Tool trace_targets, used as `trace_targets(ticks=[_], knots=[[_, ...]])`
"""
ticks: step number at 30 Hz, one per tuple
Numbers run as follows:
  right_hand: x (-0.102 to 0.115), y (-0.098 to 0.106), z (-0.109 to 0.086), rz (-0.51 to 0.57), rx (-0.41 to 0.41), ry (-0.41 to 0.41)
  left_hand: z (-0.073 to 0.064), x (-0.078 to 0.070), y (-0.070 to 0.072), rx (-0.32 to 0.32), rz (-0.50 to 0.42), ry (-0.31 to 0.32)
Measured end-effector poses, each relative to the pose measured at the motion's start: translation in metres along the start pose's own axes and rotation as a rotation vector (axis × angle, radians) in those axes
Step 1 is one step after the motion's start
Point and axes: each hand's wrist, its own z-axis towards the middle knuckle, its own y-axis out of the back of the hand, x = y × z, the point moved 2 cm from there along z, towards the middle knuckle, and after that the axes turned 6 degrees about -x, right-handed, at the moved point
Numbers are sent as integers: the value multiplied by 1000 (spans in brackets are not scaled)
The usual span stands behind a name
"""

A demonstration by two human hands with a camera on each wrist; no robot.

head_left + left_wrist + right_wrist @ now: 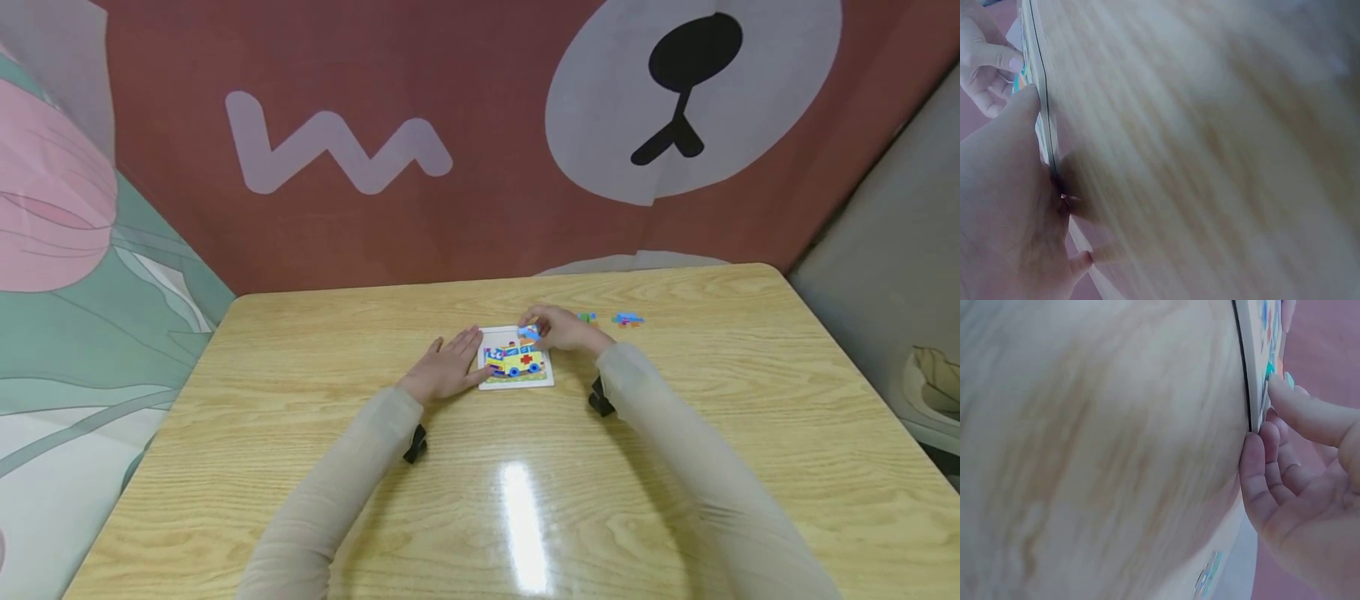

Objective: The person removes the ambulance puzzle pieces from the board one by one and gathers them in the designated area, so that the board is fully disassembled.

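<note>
Lying between flat left hand (446, 367) and right hand (564, 327) pinching a piece (528, 332): white-framed puzzle (517, 385)

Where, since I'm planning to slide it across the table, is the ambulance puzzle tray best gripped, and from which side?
I'd pinch the ambulance puzzle tray by the middle of its near rim, coming from the person's side. It lies flat, and that straight edge is uncovered, while the left hand rests at the left edge and the right hand is at the far right corner.
</note>
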Motion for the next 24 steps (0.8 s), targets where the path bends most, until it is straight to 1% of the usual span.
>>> trace_targets(ticks=[4,7,13,16,20,24], knots=[[-2,2,-2,73,9,-8,1,0,-2,-1,-2,2],[-3,5,-3,99,2,-18,1,1,-2,-6,-11,1],[-5,11,-4,184,-50,-72,2,1,-1,-3,-8,1],[-8,13,-4,253,-76,-112,2,1,-1,0,-5,2],[-8,19,-10,308,-104,-135,2,0,-2,-2,-14,4],[-8,29,-19,320,-107,-130,0,-1,-1,0,-21,8]])
